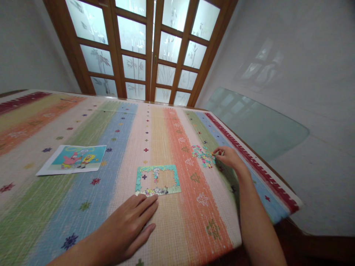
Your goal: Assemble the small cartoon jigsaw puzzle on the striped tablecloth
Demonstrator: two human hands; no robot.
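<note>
A partly built jigsaw frame point(157, 179) lies on the striped tablecloth point(83, 214), its border joined and its middle mostly bare. My left hand point(130, 223) rests flat on the cloth just below the frame, fingers stretched out, fingertips near its lower edge. To the right, a heap of several loose teal puzzle pieces point(203, 155) sits on the cloth. My right hand point(229, 156) is at the heap's right side, fingers pinched on a small puzzle piece point(214, 153).
A printed cartoon reference picture point(73, 159) lies flat at the left. The table's right edge point(266, 173) runs close beside my right arm. Wooden glass-paned doors point(146, 51) stand behind the table, and a glass sheet point(257, 125) leans on the right wall.
</note>
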